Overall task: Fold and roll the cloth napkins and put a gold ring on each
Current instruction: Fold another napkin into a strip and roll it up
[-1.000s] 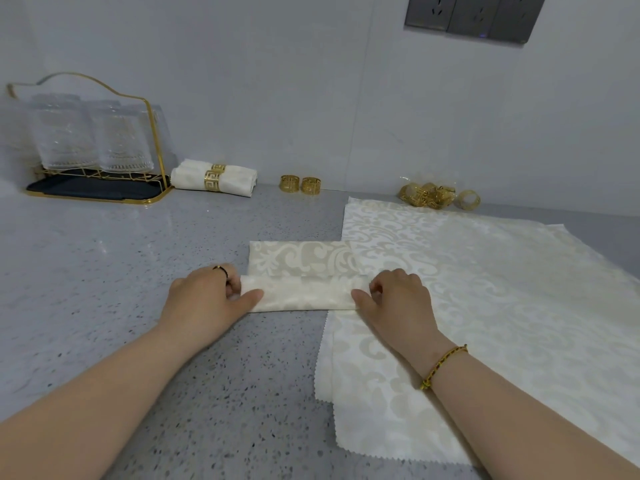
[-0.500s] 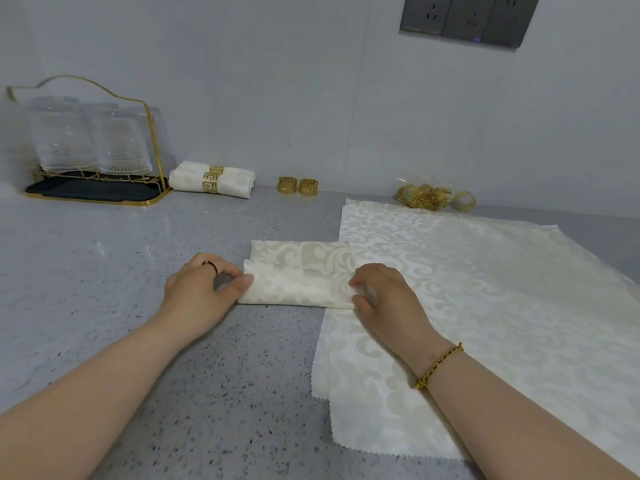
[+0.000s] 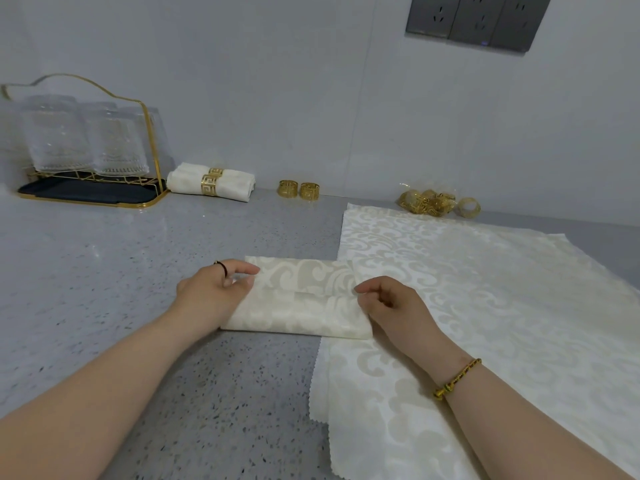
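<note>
Glasses on gold rack, left; wall sockets above.

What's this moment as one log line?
stage: rolling | left hand: pinches folded napkin | right hand: at its right end | gold rings: unused

Open speckled countertop is left to the left of and in front of the partly rolled napkin, which is gripped at its ends by the left hand and right hand. The right side is covered by flat napkins. Along the wall, passage is blocked by a glass rack, ringed napkin rolls, two loose gold rings and a heap of rings, with bare gaps between them.
</note>
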The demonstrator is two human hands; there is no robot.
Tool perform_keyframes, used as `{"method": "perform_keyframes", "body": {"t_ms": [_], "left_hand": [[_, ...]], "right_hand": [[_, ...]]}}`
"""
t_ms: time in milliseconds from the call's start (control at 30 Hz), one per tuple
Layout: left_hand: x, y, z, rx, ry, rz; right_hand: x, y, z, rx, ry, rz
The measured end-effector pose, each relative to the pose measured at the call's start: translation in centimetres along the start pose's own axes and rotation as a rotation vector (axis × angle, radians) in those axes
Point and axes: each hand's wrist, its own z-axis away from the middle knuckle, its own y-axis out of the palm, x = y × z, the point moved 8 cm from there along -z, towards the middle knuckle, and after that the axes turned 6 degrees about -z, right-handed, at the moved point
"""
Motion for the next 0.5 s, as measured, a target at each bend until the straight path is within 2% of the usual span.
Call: {"method": "perform_keyframes", "body": {"t_ms": [133, 233, 333, 400, 500], "left_hand": [[-0.4, 0.0, 0.9, -0.038, 0.125, -0.303], [-1.1, -0.7, 1.5, -0.018, 0.225, -0.255], [-1.9, -0.8, 2.1, 0.118, 0.359, -0.250], [-1.7, -0.8, 2.4, 0.216, 0.390, -0.294], [-0.8, -0.7, 2.5, 0.320, 0.384, -0.309]], "right_hand": [[0.3, 0.6, 0.2, 0.051, -0.053, 0.053], [1.3, 0.6, 0.5, 0.029, -0.190, 0.203], [2.5, 0.8, 1.1, 0.044, -0.329, 0.256], [2.6, 0.7, 1.4, 0.108, -0.305, 0.226], [1.7, 1.2, 1.9, 0.292, -0.202, 0.236]]}}
